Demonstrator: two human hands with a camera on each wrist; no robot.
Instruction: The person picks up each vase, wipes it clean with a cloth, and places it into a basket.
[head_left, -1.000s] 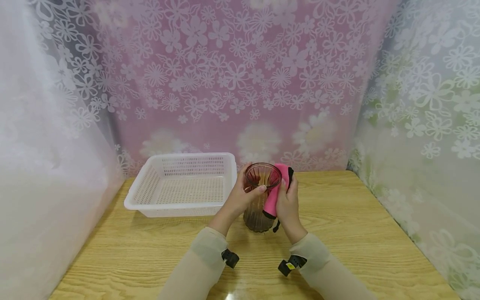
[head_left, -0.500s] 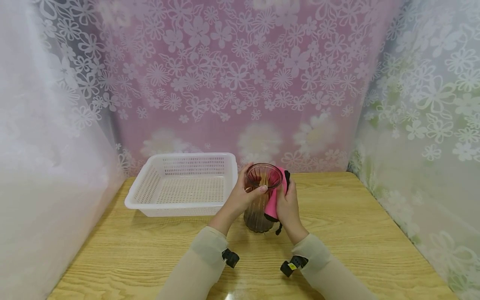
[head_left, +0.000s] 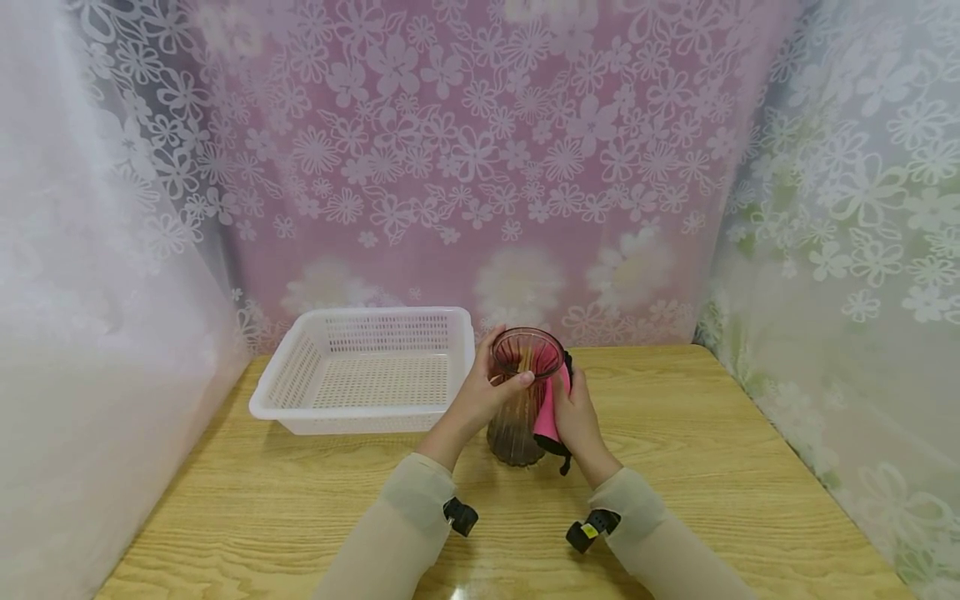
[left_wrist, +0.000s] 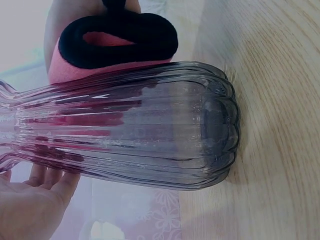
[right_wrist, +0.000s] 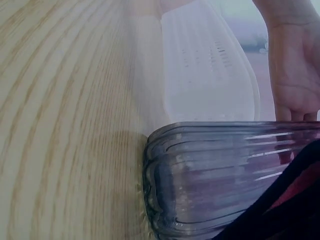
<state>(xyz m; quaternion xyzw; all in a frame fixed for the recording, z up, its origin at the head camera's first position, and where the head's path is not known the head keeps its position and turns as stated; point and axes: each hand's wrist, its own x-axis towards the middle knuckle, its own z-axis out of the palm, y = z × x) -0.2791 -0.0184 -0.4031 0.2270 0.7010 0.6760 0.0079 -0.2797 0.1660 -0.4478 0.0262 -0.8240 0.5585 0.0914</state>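
Note:
A ribbed glass vase (head_left: 516, 421), reddish at the top and grey at the base, stands upright on the wooden table. My left hand (head_left: 483, 392) grips its neck from the left, thumb across the front just under the rim. On the vase's right side, my right hand (head_left: 579, 417) holds a folded pink cloth (head_left: 551, 412) with black edging against the glass. The left wrist view shows the cloth's black folded edge (left_wrist: 165, 37) touching the vase wall. Most of the right hand's fingers are hidden behind the cloth.
A white perforated plastic basket (head_left: 360, 412) stands left of the vase, close to the left hand. The wooden table (head_left: 697, 467) extends to the right and front. Floral curtains (head_left: 480, 150) hang at the back and both sides.
My right hand and the pink cloth have slid down and slightly toward me along the vase's right side. The left hand and the vase stay in place.

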